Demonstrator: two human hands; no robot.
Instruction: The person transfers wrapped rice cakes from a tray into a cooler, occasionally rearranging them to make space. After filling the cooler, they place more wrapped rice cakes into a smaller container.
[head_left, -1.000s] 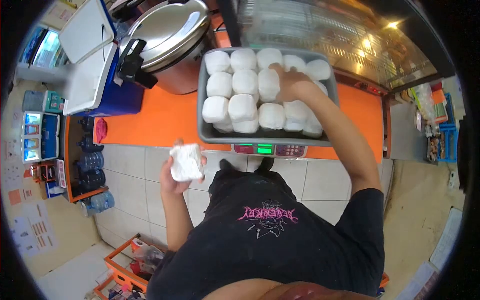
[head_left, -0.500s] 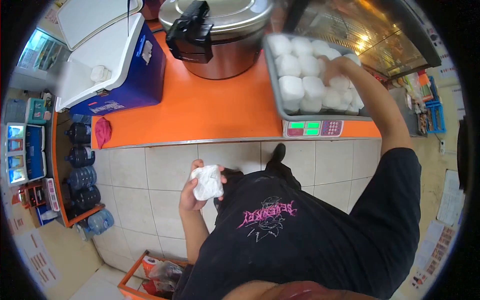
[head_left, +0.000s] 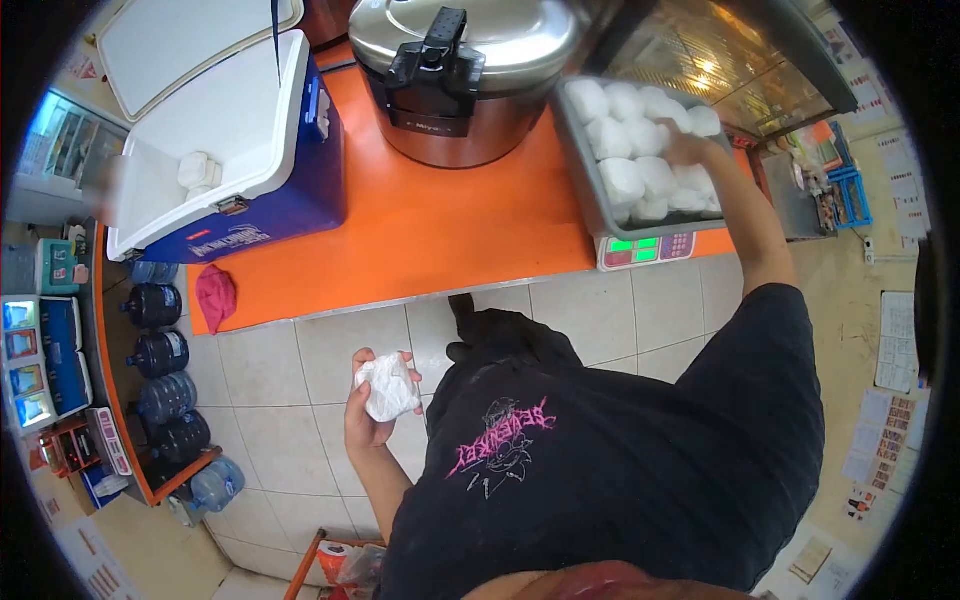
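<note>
My left hand [head_left: 362, 412] is closed around a white wrapped packet [head_left: 390, 387], held over the floor in front of the counter. At the upper right, my right hand [head_left: 688, 150] reaches into a grey tray [head_left: 598, 205] filled with similar white packets [head_left: 622, 182]. Its fingers are smeared by motion among the packets, so their grip does not show. The tray sits on a scale [head_left: 645, 250] with lit green displays. Inside the blue and white cooler [head_left: 275, 205], whose lid is raised, a few more white packets [head_left: 199, 172] are stacked.
A large steel cooker [head_left: 450, 110] stands between the cooler and the tray on the orange counter [head_left: 430, 225]. A pink cloth [head_left: 216, 297] lies at the counter's left front corner. A glass display case [head_left: 700, 60] rises behind the tray. Water jugs [head_left: 168, 398] line the left shelf.
The view has shifted and turned a little. My left hand still holds its packet, now slightly lower and further left in view. My right hand remains over the tray.
</note>
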